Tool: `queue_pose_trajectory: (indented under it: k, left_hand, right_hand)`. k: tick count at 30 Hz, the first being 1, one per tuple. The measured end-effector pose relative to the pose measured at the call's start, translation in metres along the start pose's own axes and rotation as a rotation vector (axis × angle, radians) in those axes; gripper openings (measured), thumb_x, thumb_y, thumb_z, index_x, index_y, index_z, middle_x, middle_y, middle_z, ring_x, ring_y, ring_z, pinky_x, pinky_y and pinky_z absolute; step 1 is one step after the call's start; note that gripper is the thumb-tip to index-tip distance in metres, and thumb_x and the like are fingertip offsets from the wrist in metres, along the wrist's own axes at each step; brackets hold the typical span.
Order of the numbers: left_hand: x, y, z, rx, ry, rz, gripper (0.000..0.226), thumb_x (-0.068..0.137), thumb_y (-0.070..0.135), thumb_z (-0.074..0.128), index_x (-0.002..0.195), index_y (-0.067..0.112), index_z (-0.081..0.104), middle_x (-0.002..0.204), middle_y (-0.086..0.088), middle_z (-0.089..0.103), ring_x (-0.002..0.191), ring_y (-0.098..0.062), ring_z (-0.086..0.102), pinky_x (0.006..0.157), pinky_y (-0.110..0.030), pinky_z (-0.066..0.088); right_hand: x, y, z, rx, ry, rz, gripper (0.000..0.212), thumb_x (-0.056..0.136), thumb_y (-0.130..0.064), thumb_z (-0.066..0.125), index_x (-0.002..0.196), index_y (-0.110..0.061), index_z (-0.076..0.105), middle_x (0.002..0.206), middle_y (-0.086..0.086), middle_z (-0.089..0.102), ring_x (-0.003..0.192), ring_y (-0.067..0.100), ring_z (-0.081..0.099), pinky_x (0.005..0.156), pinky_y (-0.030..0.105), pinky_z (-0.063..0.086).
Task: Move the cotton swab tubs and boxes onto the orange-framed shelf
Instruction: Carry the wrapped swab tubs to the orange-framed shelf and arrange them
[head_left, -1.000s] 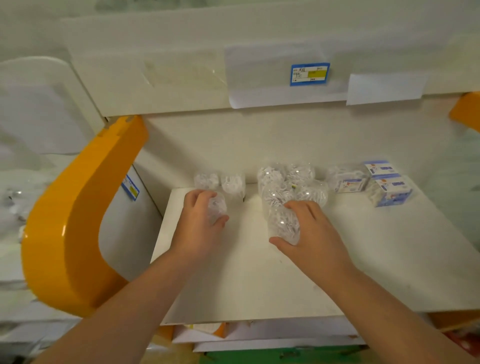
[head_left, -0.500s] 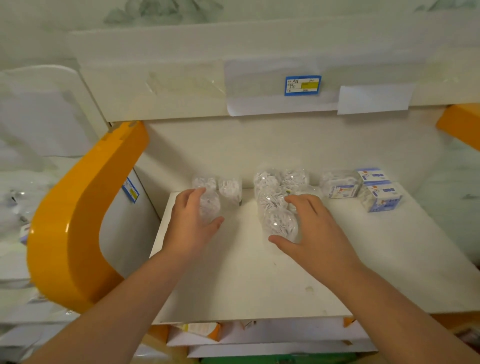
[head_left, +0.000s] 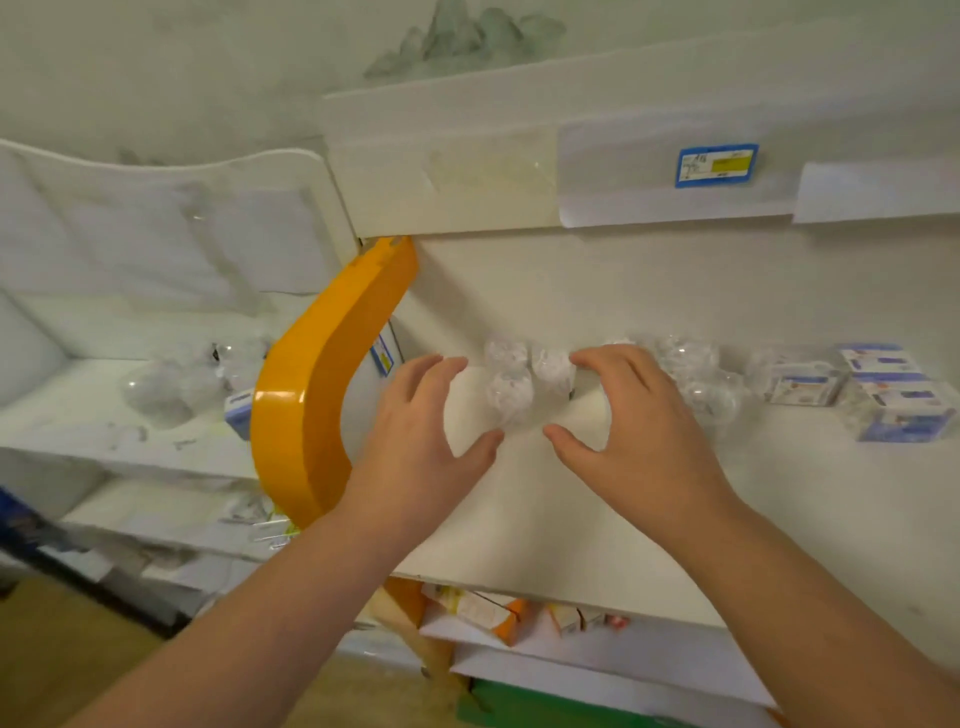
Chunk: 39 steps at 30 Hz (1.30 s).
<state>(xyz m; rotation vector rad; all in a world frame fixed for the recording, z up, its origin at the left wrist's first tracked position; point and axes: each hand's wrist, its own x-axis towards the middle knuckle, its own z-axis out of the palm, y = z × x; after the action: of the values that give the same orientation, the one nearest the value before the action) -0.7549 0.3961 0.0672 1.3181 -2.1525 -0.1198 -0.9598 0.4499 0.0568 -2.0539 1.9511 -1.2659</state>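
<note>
Three clear cotton swab tubs (head_left: 509, 395) stand grouped at the back left of the white shelf (head_left: 571, 519), beside the orange frame (head_left: 322, 395). My left hand (head_left: 421, 431) and my right hand (head_left: 634, 431) flank this group with fingers spread and loosely bent. The left thumb lies near the front tub and the right index finger touches the right rear tub (head_left: 553, 366). Neither hand grips anything. More clear tubs (head_left: 696, 379) sit behind my right hand. Blue-and-white swab boxes (head_left: 898, 410) stand at the far right.
The shelf above carries a blue and yellow price tag (head_left: 716, 165) and paper sheets. Clear tubs (head_left: 161, 389) and a blue box (head_left: 239, 408) lie on a neighbouring white shelf on the left. On the lower shelf are orange-and-white boxes (head_left: 478, 608).
Both hands have let go of the tubs they held. My right hand has moved left to the left-hand group, and my view has swung to the left.
</note>
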Motion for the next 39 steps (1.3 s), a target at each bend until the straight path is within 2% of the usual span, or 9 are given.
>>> queue_pose_trajectory:
  k: [4, 9, 12, 17, 20, 22, 28, 34, 39]
  left_hand:
    - [-0.023, -0.003, -0.042, -0.034, 0.078, 0.01, 0.064, 0.078, 0.045, 0.071, 0.134, 0.031, 0.044, 0.135, 0.016, 0.038, 0.124, 0.004, 0.035, 0.095, -0.001, 0.023]
    - [-0.047, -0.036, -0.094, -0.004, 0.157, -0.002, 0.058, 0.081, 0.043, 0.067, 0.133, 0.032, 0.045, 0.137, 0.017, 0.037, 0.125, -0.003, 0.041, 0.097, -0.023, 0.04]
    - [-0.057, -0.072, -0.118, 0.02, 0.172, -0.051, 0.059, 0.082, 0.043, 0.067, 0.135, 0.034, 0.043, 0.137, 0.02, 0.034, 0.124, -0.001, 0.039, 0.094, -0.031, 0.049]
    - [-0.072, -0.142, -0.149, 0.077, 0.152, -0.119, 0.062, 0.083, 0.044, 0.066, 0.138, 0.033, 0.041, 0.14, 0.019, 0.033, 0.126, -0.001, 0.036, 0.098, -0.019, 0.032]
    - [-0.08, -0.187, -0.166, 0.082, 0.122, -0.15, 0.062, 0.083, 0.045, 0.066, 0.138, 0.034, 0.041, 0.141, 0.018, 0.031, 0.127, -0.004, 0.037, 0.099, -0.023, 0.037]
    - [-0.083, -0.217, -0.177, 0.084, 0.11, -0.153, 0.062, 0.083, 0.046, 0.065, 0.139, 0.035, 0.04, 0.142, 0.018, 0.03, 0.126, -0.007, 0.04, 0.099, -0.028, 0.043]
    - [-0.087, -0.31, -0.204, 0.1, 0.086, -0.162, 0.064, 0.084, 0.047, 0.064, 0.14, 0.031, 0.039, 0.143, 0.013, 0.03, 0.132, -0.009, 0.034, 0.101, -0.028, 0.038]
    - [-0.08, -0.377, -0.22, 0.078, 0.045, -0.192, 0.065, 0.084, 0.05, 0.061, 0.142, 0.035, 0.035, 0.146, 0.015, 0.027, 0.132, -0.009, 0.034, 0.095, -0.034, 0.047]
    - [-0.055, -0.422, -0.21, 0.066, 0.039, -0.196, 0.064, 0.084, 0.049, 0.061, 0.141, 0.034, 0.037, 0.146, 0.014, 0.029, 0.134, -0.009, 0.03, 0.102, -0.031, 0.039]
  right_hand:
    - [0.012, -0.031, 0.02, 0.049, -0.042, -0.055, 0.057, 0.077, -0.039, 0.075, 0.127, -0.027, 0.052, 0.124, -0.008, 0.048, 0.114, 0.013, 0.05, 0.093, 0.02, 0.038]
    - [0.02, -0.081, 0.04, 0.065, -0.096, -0.132, 0.056, 0.078, -0.041, 0.075, 0.127, -0.03, 0.05, 0.123, -0.01, 0.047, 0.115, 0.012, 0.049, 0.097, 0.028, 0.042]
    - [0.025, -0.112, 0.051, 0.075, -0.111, -0.186, 0.053, 0.08, -0.04, 0.074, 0.127, -0.032, 0.05, 0.121, -0.015, 0.046, 0.115, 0.008, 0.048, 0.096, 0.023, 0.04]
    - [0.033, -0.166, 0.078, 0.051, -0.112, -0.219, 0.053, 0.081, -0.043, 0.072, 0.128, -0.033, 0.049, 0.123, -0.015, 0.048, 0.117, 0.005, 0.047, 0.098, 0.022, 0.039]
    - [0.035, -0.203, 0.1, 0.037, -0.109, -0.229, 0.054, 0.081, -0.041, 0.073, 0.129, -0.03, 0.051, 0.125, -0.012, 0.05, 0.118, 0.008, 0.048, 0.1, 0.026, 0.04]
    - [0.036, -0.228, 0.114, 0.011, -0.101, -0.24, 0.053, 0.081, -0.041, 0.072, 0.128, -0.031, 0.05, 0.124, -0.013, 0.049, 0.117, 0.006, 0.048, 0.099, 0.022, 0.038]
    - [0.046, -0.285, 0.177, -0.056, -0.11, -0.211, 0.051, 0.082, -0.041, 0.072, 0.127, -0.033, 0.05, 0.121, -0.016, 0.05, 0.112, 0.001, 0.045, 0.09, 0.012, 0.03]
    - [0.054, -0.308, 0.24, -0.103, -0.225, -0.138, 0.054, 0.083, -0.045, 0.069, 0.131, -0.034, 0.047, 0.124, -0.016, 0.048, 0.115, 0.004, 0.045, 0.096, 0.021, 0.038]
    - [0.075, -0.303, 0.288, -0.095, -0.28, -0.08, 0.053, 0.082, -0.046, 0.07, 0.13, -0.037, 0.047, 0.124, -0.017, 0.047, 0.115, 0.004, 0.045, 0.092, 0.019, 0.035]
